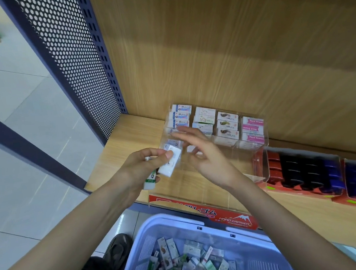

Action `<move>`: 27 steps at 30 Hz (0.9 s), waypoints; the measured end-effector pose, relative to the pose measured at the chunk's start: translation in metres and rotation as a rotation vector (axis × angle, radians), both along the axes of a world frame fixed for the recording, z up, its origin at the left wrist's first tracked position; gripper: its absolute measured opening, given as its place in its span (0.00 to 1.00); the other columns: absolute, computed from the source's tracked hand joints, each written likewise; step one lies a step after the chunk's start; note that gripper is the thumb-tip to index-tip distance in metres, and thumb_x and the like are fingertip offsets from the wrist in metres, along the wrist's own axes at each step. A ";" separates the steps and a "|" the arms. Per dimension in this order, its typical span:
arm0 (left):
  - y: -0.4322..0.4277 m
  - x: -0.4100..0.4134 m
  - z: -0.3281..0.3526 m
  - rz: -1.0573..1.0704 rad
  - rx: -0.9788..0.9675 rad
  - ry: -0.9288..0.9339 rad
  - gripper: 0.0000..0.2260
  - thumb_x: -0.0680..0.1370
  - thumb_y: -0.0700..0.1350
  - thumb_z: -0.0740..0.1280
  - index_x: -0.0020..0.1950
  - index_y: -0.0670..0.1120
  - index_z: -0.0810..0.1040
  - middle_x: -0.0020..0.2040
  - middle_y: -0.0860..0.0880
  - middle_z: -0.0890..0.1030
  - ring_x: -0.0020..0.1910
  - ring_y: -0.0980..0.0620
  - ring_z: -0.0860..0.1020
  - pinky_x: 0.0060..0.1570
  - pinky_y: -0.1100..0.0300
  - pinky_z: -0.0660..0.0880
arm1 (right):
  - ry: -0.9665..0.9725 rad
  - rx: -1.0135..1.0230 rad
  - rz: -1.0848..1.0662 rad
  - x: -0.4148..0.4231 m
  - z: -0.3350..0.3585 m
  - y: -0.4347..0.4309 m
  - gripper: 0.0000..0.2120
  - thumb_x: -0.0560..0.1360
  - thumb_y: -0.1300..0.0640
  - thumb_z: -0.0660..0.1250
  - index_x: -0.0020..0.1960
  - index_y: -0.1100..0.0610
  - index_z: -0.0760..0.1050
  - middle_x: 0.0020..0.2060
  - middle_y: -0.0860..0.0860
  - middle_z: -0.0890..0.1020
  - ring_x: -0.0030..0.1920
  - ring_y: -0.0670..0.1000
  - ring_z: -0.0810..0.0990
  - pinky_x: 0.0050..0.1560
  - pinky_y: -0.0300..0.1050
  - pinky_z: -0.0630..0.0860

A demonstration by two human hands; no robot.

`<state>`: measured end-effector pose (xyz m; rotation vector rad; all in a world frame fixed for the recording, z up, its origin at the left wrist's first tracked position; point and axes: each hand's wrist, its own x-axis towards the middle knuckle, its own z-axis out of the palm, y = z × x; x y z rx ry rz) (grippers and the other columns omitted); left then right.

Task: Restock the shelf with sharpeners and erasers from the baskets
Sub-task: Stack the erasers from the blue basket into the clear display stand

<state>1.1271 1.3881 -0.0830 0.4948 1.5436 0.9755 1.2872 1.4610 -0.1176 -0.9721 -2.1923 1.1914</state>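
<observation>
Blue basket [163, 219] lowest, left hand [137, 170] gripping white eraser [171, 164], right hand [204, 154] spread, holding nothing, over clear tray [251, 146]

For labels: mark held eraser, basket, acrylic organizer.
held eraser [169, 167], head view, white wrapper face.
basket [175, 219], head view, far rim.
acrylic organizer [258, 164], head view, right side wall.

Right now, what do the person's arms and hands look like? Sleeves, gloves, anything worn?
The left hand and right hand are bare: no gloves, no rings showing. The left forearm and right forearm are uncovered to the frame edge: no sleeves in view, no watch or band at either wrist.
</observation>
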 end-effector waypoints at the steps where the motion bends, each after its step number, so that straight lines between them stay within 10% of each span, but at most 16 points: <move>1: 0.000 0.000 0.000 -0.014 0.008 0.020 0.06 0.72 0.45 0.72 0.46 0.45 0.80 0.38 0.48 0.78 0.32 0.55 0.72 0.26 0.68 0.71 | 0.037 -0.027 0.100 0.003 0.008 -0.007 0.26 0.74 0.71 0.58 0.67 0.51 0.71 0.68 0.46 0.69 0.66 0.42 0.68 0.57 0.30 0.67; 10: 0.002 0.006 -0.002 0.090 -0.081 -0.063 0.03 0.77 0.35 0.62 0.49 0.38 0.75 0.43 0.45 0.78 0.38 0.51 0.77 0.34 0.61 0.70 | -0.125 0.145 -0.125 0.024 -0.009 -0.008 0.13 0.72 0.57 0.72 0.55 0.59 0.79 0.49 0.52 0.80 0.44 0.44 0.76 0.47 0.36 0.72; 14: 0.008 -0.001 -0.001 0.245 -0.081 -0.146 0.10 0.76 0.29 0.52 0.41 0.39 0.70 0.45 0.45 0.71 0.38 0.48 0.78 0.34 0.60 0.70 | -0.474 0.286 -0.424 0.031 -0.033 0.009 0.14 0.74 0.51 0.70 0.57 0.56 0.79 0.50 0.52 0.82 0.54 0.53 0.77 0.50 0.47 0.74; 27: 0.003 -0.008 -0.005 0.164 0.089 -0.146 0.13 0.76 0.31 0.64 0.60 0.37 0.71 0.48 0.43 0.81 0.46 0.49 0.80 0.47 0.56 0.77 | -0.983 0.468 -0.236 0.003 -0.061 0.040 0.09 0.74 0.52 0.67 0.50 0.56 0.78 0.48 0.52 0.80 0.60 0.55 0.70 0.58 0.47 0.63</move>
